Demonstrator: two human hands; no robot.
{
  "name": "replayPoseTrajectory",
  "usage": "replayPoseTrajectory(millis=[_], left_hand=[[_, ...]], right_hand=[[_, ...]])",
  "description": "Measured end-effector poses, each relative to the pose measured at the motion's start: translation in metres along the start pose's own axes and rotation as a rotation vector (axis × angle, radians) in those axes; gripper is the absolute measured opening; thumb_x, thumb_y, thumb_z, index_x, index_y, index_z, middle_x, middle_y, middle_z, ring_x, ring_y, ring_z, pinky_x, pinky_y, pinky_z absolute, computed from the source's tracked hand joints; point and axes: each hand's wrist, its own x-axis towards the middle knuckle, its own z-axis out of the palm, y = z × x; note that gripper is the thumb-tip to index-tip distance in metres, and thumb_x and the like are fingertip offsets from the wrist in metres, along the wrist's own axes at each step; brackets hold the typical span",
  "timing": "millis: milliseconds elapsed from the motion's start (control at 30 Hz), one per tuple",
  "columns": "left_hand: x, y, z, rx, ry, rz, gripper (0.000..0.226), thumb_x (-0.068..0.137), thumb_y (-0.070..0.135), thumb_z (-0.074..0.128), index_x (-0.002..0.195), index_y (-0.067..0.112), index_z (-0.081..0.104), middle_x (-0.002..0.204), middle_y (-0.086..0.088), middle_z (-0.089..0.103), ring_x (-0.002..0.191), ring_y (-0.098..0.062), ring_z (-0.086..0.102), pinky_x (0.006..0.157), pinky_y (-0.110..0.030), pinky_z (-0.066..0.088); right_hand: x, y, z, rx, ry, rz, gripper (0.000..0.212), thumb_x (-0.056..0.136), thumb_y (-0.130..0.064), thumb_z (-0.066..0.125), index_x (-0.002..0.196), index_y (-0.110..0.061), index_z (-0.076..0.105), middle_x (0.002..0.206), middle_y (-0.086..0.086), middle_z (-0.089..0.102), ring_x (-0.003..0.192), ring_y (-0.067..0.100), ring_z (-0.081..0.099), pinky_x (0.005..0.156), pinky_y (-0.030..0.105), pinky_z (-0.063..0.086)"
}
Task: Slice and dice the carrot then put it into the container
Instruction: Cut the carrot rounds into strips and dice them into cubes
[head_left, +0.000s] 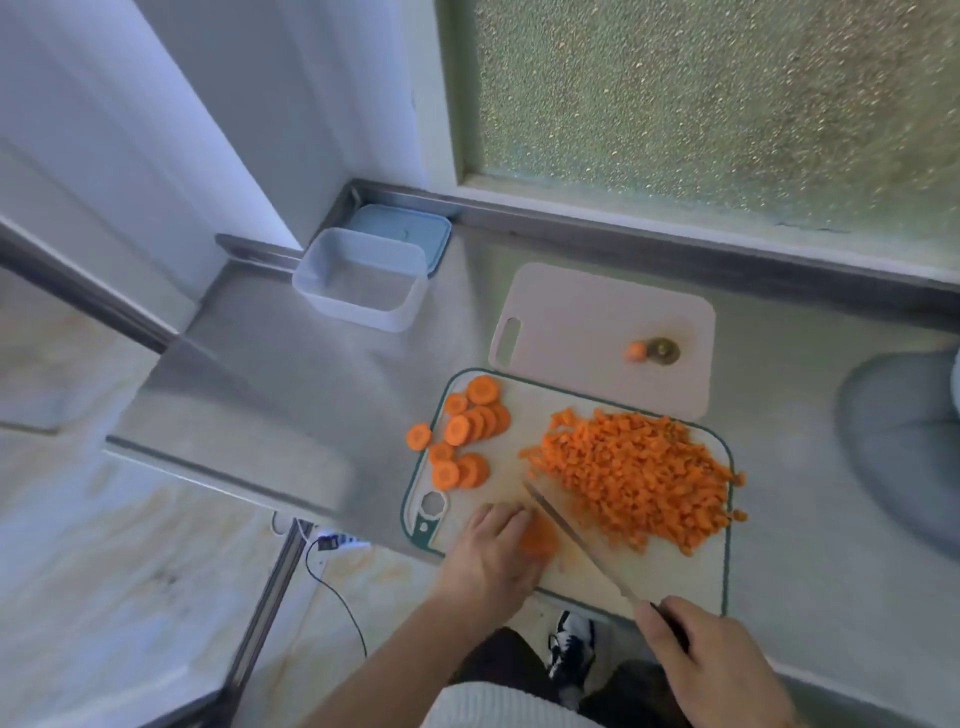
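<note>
Orange dice crowd the knife gripped rightward; left fingers pin carrot slices.

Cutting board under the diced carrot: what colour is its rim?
Dark green rim on a whitish board, seen from the head view.

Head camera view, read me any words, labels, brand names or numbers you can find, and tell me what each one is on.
None readable.
Blue container lid: a small dark mark, too blurred to read.
Clear container, both cutting boards and the knife: no print visible.
</note>
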Motion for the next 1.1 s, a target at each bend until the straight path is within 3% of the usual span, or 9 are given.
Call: replayPoseTrajectory(millis=[133,300,400,567,767,867,967,1033,1100], left_hand=[[-0.006,0.024,0.019,-0.069,0.084,-0.083,0.031,0.09,0.028,0.066,0.116,0.011,0.067,0.109,-0.007,0.064,0.094,-0.023,0.059,0.086,-0.03,0.051],[-0.009,0.037,0.036,-0.078,0.154,-0.103,0.033,0.09,0.029,0.07,0.114,0.007,0.07,0.111,-0.004,0.061,0.099,-0.021,0.06,0.088,-0.03,0.053],[-0.008,0.037,0.032,-0.026,0.15,-0.076,0.043,0.084,0.033,0.071,0.117,0.004,0.066,0.115,-0.006,0.057,0.102,-0.022,0.056,0.091,-0.029,0.049],[-0.004,0.029,0.031,0.012,0.13,0.117,0.02,0.088,0.015,0.078,0.104,0.004,0.072,0.115,-0.01,0.065,0.102,-0.031,0.062,0.088,-0.041,0.052],[-0.002,0.02,0.033,-0.011,0.137,0.195,0.012,0.086,0.01,0.082,0.093,0.003,0.075,0.098,-0.009,0.068,0.094,-0.03,0.064,0.086,-0.038,0.054],[-0.004,0.017,0.036,-0.019,0.157,0.204,0.009,0.089,0.012,0.078,0.09,0.004,0.075,0.093,-0.007,0.067,0.087,-0.029,0.063,0.081,-0.036,0.054],[-0.002,0.018,0.038,-0.029,0.202,0.215,0.017,0.098,0.013,0.061,0.087,0.006,0.07,0.086,-0.004,0.061,0.077,-0.025,0.055,0.074,-0.031,0.05],[0.0,0.021,0.037,-0.04,0.224,0.212,0.023,0.1,0.013,0.051,0.084,0.007,0.067,0.083,-0.004,0.058,0.074,-0.024,0.051,0.073,-0.029,0.047],[0.001,0.022,0.037,-0.042,0.229,0.202,0.026,0.099,0.012,0.05,0.081,0.006,0.068,0.08,-0.005,0.058,0.073,-0.024,0.051,0.074,-0.028,0.047]], right_hand=[[0.01,0.013,0.005,-0.041,-0.031,-0.105,0.086,0.061,-0.089,-0.002,0.071,-0.021,0.051,0.061,0.002,0.059,0.059,0.01,0.055,0.059,0.025,0.044],[0.015,0.021,0.007,0.018,-0.139,-0.134,0.075,0.074,-0.076,0.01,0.073,-0.018,0.058,0.067,0.001,0.065,0.069,0.009,0.062,0.071,0.029,0.049],[0.022,0.025,0.005,0.144,-0.176,-0.079,0.061,0.087,-0.065,0.027,0.061,-0.015,0.049,0.049,-0.002,0.054,0.048,0.007,0.051,0.059,0.031,0.044],[0.024,0.026,0.001,0.075,-0.12,-0.07,0.075,0.08,-0.08,0.009,0.055,-0.018,0.043,0.05,0.0,0.05,0.048,0.01,0.049,0.053,0.029,0.04],[0.014,0.018,0.011,0.077,-0.181,-0.08,0.068,0.077,-0.076,0.017,0.054,-0.015,0.038,0.045,0.001,0.043,0.047,0.008,0.046,0.052,0.023,0.036],[0.009,0.019,0.007,0.105,-0.182,-0.063,0.083,0.077,-0.081,0.011,0.064,-0.014,0.058,0.062,-0.006,0.063,0.063,0.006,0.059,0.061,0.022,0.046],[0.0,0.017,0.006,0.111,-0.166,-0.047,0.065,0.071,-0.086,0.006,0.069,-0.051,0.061,0.073,-0.032,0.061,0.074,-0.004,0.059,0.069,0.02,0.045],[-0.005,0.017,0.007,0.093,-0.141,-0.02,0.077,0.063,-0.093,0.0,0.066,-0.045,0.06,0.075,-0.033,0.061,0.078,-0.008,0.058,0.07,0.022,0.046],[-0.006,0.019,0.009,0.047,-0.113,0.01,0.097,0.052,-0.098,-0.008,0.068,-0.034,0.063,0.076,-0.019,0.066,0.079,-0.006,0.059,0.071,0.025,0.048]])
